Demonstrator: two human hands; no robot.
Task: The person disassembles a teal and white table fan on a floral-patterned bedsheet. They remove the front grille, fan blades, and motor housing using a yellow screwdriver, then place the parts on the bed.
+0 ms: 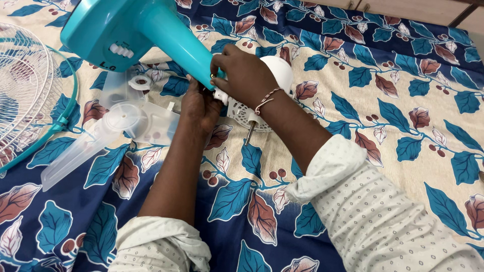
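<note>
right hand (245, 75) – gripping teal fan stand (176, 38) | left hand (200, 107) – grip hidden, at white motor (262, 95)

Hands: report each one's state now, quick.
Left hand: at the white motor unit; grip cannot be told.
Right hand: closed on the teal fan stand.

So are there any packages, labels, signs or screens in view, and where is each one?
No packages, signs or screens.
One marking only: small dark lettering on the teal fan base, top left, just below its white buttons; the right hand grips the base's neck, well to its right.
</note>
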